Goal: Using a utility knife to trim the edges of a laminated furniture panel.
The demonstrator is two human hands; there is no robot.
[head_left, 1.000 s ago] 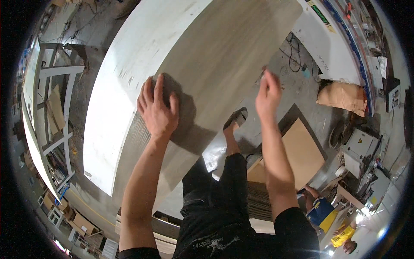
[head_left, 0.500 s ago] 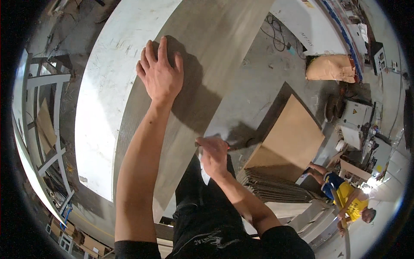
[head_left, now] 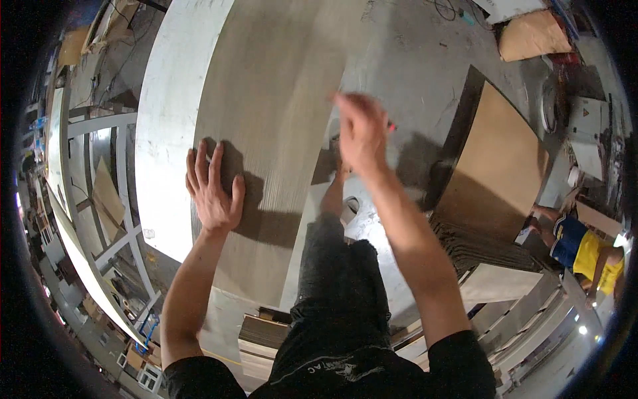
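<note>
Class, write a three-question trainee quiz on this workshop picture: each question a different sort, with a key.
1. True or false: the left hand lies flat on the grey veneer sheet.
2. Which hand is raised off the sheet? A left, B right.
3. What lies stacked beside the person's right leg?

Key: 1 true. 2 B, the right hand; it is blurred, with something reddish at its fingers. 3 A stack of brown boards.

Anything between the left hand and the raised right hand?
Head view: only bare grey-brown veneer sheet lies between the left hand, flat on it, and the blurred right hand.
</note>
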